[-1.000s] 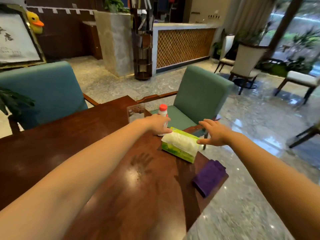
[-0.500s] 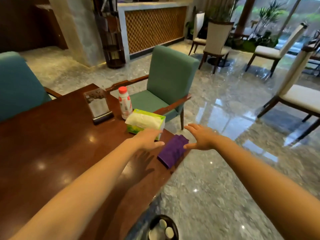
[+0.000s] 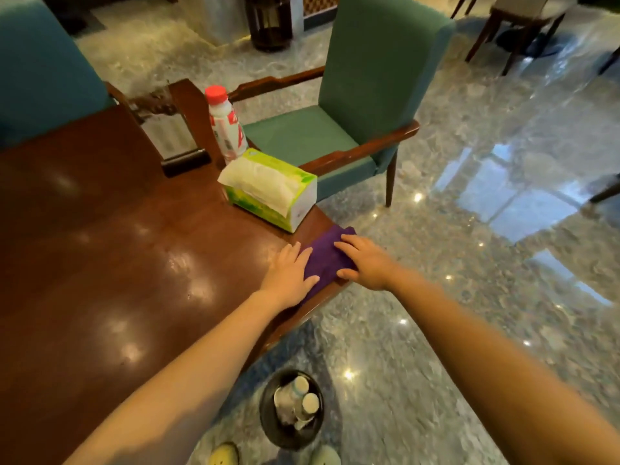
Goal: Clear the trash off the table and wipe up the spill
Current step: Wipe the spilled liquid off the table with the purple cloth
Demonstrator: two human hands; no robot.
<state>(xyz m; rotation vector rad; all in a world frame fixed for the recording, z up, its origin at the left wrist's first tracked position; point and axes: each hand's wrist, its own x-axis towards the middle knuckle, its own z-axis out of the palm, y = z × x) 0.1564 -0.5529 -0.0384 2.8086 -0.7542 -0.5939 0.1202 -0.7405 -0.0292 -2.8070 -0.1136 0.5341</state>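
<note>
So the purple cloth [image 3: 327, 260] is sitting right at the tabletop [image 3: 100, 229] edge, folded into a strip, long axis running from the near edge up and away toward the tissue pack [image 3: 268, 189]. Both hands are already on it: the left hand [image 3: 290, 275] lies flat on its left side, fingers spread and partly on the wood, and the right hand [image 3: 365, 263] covers the right side, fingers loosely spread on top, thumb tucked at the near end. Neither is really pinching it yet, more like pressing down. Right hand looks like the better bet to scoop it up since it's over the overhanging edge. Both arms reach out nearly straight. There's a wet-looking sheen just left of the left hand, probably the spill. Bin [image 3: 291, 409] on the floor below already has cups in it
</note>
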